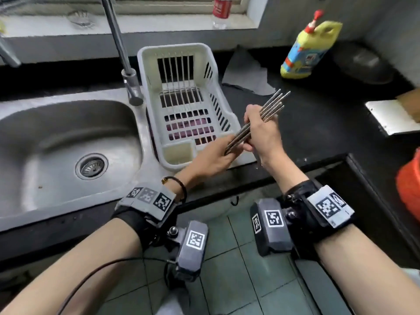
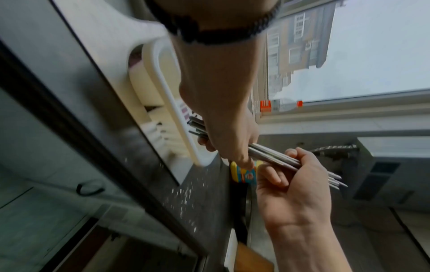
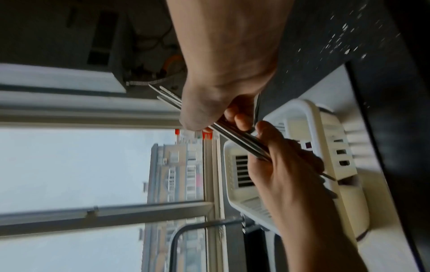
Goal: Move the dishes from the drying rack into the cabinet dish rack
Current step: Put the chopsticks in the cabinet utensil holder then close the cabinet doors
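Both hands hold one bundle of several metal chopsticks (image 1: 273, 105) just right of the white plastic drying rack (image 1: 145, 71). My left hand (image 1: 223, 153) grips the lower end and my right hand (image 1: 255, 133) is curled round the middle, with the tips pointing up and right. No dishes show in the rack. In the left wrist view the chopsticks (image 2: 274, 157) run from my left hand (image 2: 230, 136) into my right hand (image 2: 288, 176). In the right wrist view my right hand (image 3: 216, 103) and left hand (image 3: 279, 158) clasp the chopsticks (image 3: 235, 137) above the rack (image 3: 304, 114). No cabinet dish rack is in view.
A steel sink (image 1: 68, 137) and faucet (image 1: 120, 48) lie left of the rack. On the dark counter are a grey cloth (image 1: 245, 73), a yellow detergent bottle (image 1: 306, 48) and a white board (image 1: 391, 117). A red-labelled bottle (image 1: 221, 10) stands on the sill. Something orange (image 1: 409, 185) is at far right.
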### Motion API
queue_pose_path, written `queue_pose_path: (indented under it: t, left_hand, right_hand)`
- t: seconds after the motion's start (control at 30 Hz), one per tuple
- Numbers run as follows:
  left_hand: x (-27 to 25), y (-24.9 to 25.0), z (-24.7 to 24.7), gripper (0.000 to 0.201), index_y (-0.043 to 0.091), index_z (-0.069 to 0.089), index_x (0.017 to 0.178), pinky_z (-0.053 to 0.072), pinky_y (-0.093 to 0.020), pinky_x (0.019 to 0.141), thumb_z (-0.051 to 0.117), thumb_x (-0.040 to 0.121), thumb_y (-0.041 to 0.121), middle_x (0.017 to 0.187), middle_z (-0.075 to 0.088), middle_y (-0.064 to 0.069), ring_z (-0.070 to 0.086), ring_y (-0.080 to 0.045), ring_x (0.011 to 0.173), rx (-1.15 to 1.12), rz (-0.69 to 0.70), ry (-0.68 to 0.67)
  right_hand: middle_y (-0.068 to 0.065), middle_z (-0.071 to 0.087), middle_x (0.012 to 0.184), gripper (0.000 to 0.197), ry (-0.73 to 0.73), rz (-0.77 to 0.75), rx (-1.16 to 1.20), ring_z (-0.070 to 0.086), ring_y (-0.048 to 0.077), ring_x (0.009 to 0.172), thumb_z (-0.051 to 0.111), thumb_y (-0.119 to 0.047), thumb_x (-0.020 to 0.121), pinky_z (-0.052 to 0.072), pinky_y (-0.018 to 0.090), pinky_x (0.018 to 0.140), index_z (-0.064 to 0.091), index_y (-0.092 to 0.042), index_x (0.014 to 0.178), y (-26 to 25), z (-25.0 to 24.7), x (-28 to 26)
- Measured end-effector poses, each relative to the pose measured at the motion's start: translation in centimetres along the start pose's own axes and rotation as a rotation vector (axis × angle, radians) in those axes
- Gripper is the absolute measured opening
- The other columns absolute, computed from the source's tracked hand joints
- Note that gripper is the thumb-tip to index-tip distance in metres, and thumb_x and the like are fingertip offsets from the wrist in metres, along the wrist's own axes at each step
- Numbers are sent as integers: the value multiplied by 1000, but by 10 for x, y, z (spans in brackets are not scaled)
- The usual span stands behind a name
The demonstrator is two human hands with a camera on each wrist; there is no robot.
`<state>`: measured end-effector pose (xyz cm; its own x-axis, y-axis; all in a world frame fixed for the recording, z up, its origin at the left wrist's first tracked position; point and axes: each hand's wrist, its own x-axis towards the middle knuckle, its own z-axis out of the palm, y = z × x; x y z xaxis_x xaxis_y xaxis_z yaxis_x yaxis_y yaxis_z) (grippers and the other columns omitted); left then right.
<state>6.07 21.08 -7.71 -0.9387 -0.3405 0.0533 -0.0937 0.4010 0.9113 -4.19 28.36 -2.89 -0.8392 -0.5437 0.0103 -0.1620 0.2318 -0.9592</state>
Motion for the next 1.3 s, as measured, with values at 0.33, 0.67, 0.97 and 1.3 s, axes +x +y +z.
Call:
queue_pose_path:
  t: [0.33, 0.67, 0.97, 1.3]
  left_hand:
    - [-16, 102, 188, 8, 15, 42, 76, 29, -26, 43, 42, 83, 13, 48, 39, 11, 30, -1, 37, -219, -41, -328]
    - [-70, 210, 359, 18, 13, 55, 105, 45, -19, 54, 52, 94, 26, 78, 53, 0, 52, -10, 59, -732, -166, -982]
    - [-152, 299, 474, 46, 1, 62, 102, 60, -35, 77, 34, 101, 37, 87, 74, -18, 74, -27, 75, -1251, -896, -974]
    - [-277, 328, 561, 36, 5, 58, 77, 45, -15, 33, 33, 99, 20, 53, 63, -4, 59, -10, 37, -888, -1037, -1389]
  right_hand:
    - [-2, 51, 59, 38, 303, 279, 627, 56, 12, 52, 53, -29, 95, 58, 36, 71, 44, -18, 60, 35, -184, -82]
    - [-8, 15, 42, 51, 731, 50, 806, 11, 7, 34, 43, -38, 99, 11, 19, 34, 20, -25, 56, 37, -384, -243]
    - [-8, 15, 42, 54, 1184, -168, 658, 10, 8, 35, 46, -32, 99, 9, 21, 39, 17, -23, 54, 14, -453, -384]
    - [-9, 20, 42, 51, 1347, 34, 391, 15, 7, 35, 49, -26, 98, 7, 29, 43, 22, -24, 54, 30, -469, -519]
